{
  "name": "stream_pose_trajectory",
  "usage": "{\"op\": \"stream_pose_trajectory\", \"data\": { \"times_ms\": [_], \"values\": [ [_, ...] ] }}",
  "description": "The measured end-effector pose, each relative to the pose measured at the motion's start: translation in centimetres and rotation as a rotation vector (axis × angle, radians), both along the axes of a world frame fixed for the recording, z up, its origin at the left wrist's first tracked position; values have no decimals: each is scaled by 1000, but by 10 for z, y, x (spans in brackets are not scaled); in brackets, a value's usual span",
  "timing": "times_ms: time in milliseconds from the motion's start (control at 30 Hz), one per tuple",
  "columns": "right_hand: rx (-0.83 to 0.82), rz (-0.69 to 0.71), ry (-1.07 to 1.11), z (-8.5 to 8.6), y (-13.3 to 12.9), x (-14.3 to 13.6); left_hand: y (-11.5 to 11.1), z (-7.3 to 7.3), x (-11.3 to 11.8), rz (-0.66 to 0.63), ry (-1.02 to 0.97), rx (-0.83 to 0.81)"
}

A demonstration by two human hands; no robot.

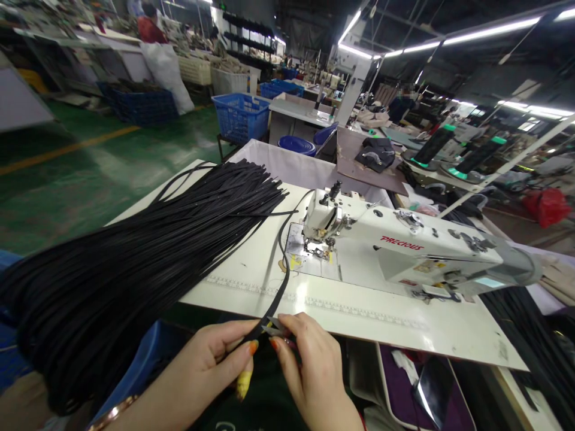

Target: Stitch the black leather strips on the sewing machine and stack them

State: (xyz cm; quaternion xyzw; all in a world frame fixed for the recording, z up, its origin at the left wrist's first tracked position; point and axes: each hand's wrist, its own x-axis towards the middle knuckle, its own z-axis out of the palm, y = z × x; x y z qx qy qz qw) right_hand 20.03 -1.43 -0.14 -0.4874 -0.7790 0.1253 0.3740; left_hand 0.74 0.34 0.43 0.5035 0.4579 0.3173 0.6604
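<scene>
Between the thumb and fingers of my left hand (pixel 224 353) a narrow black strap (pixel 282 287) is pinched. The strap runs up over the table edge toward the sewing machine (pixel 386 233). My right hand (pixel 309 359) is closed on small thread snips (pixel 273 327), whose metal blades lie at the strap right beside my left fingertips. Something yellow (pixel 244 380), perhaps a finger wrap, shows under my left hand. A thick bundle of black straps (pixel 148 257) spreads over the left of the table and hangs off its front edge.
The white sewing table (pixel 359 311) has a printed ruler strip along its front. Below it sits a purple-lined tray (pixel 413 389) holding a dark phone-like object. Blue crates (pixel 242 117) and a white sack (pixel 167 75) stand beyond, and a person (pixel 403 105) is farther back.
</scene>
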Motion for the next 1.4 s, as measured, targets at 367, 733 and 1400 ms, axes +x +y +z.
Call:
{"op": "stream_pose_trajectory", "data": {
  "times_ms": [367, 733, 1400],
  "values": [
    [-36, -46, 9, -8, 0, 5, -1, 0, 5, 31, 8, -13],
    [-27, -52, 15, -8, 2, 7, -8, -3, 10, 127, -7, -72],
    [-363, -22, 763, -20, 5, -2, -8, -9, 11, -33, -187, -309]
  ]
}}
